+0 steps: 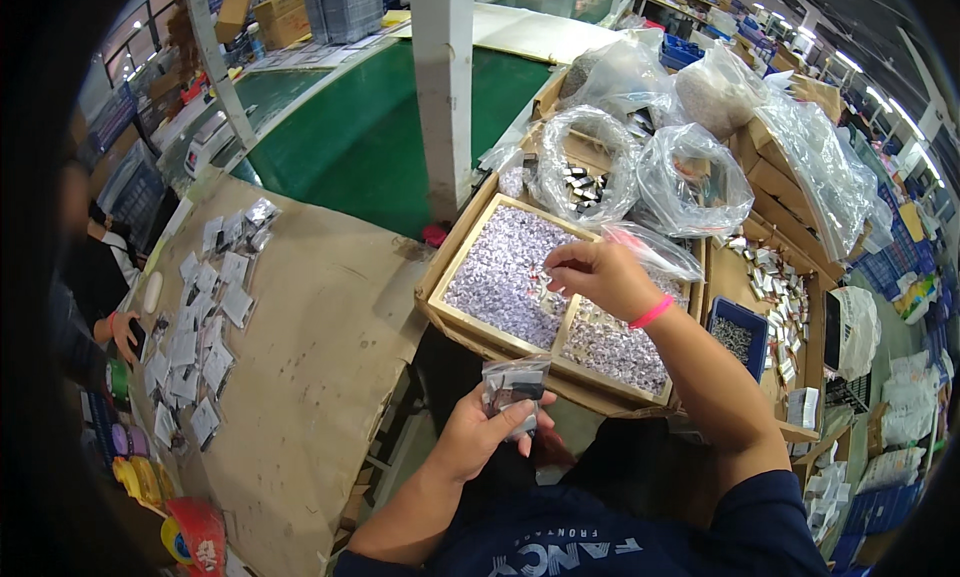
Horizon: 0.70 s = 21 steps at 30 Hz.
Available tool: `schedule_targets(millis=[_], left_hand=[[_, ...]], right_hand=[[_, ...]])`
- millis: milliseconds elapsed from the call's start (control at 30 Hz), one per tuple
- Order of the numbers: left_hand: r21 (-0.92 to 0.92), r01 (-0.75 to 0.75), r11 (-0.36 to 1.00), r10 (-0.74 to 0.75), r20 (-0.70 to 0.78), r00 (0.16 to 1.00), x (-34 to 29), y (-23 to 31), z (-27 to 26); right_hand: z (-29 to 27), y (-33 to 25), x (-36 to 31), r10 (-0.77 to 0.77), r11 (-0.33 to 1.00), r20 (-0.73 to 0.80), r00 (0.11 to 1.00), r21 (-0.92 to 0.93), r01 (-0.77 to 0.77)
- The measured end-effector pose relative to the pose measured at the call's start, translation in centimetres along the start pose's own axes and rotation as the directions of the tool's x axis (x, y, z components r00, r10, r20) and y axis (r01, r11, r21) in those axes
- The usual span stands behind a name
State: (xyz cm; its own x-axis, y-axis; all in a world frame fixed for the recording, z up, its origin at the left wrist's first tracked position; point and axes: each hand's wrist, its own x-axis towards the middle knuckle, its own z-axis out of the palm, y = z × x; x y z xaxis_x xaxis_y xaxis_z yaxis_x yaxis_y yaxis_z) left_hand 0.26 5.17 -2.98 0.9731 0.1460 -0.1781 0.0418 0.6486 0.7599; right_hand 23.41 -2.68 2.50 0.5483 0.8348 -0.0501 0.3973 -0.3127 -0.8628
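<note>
My left hand point(482, 435) is closed around a small clear plastic bag point(517, 381) with dark and white pieces inside, held upright in front of the tray's near edge. Over the divided wooden tray point(487, 345) my right hand point(603, 275), a pink band at its wrist, has thumb and fingertips pinched together. Whatever sits between those fingertips is too small to make out. Many tiny clear pieces point(508, 257) fill the tray's left compartment. More small pieces point(620, 345) lie in the near right compartment, partly under my right forearm.
Flat clear packets point(195, 352) cover the left of the brown table point(310, 307), where another person's hand point(124, 333) rests. Open plastic bags point(695, 182) stand behind the tray. A blue bin point(738, 334) of small metal parts sits to its right. A white post point(444, 97) rises beyond.
</note>
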Motion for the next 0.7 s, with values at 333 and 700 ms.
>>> schedule_targets(millis=[333, 700], left_hand=[[0.210, -0.035, 0.977, 0.048, -0.057, 0.997, 0.4, -0.8, 2.4], [0.248, 0.080, 0.965, -0.095, 0.050, 0.994, 1.4, -5.0, 7.4]], right_hand=[[-0.2, -5.1, -8.4, -0.336, 0.931, 0.182, 0.924, -0.085, 0.355], [-4.7, -5.3, -14.6, -0.133, 0.794, 0.438, 0.889, -0.490, 0.360]])
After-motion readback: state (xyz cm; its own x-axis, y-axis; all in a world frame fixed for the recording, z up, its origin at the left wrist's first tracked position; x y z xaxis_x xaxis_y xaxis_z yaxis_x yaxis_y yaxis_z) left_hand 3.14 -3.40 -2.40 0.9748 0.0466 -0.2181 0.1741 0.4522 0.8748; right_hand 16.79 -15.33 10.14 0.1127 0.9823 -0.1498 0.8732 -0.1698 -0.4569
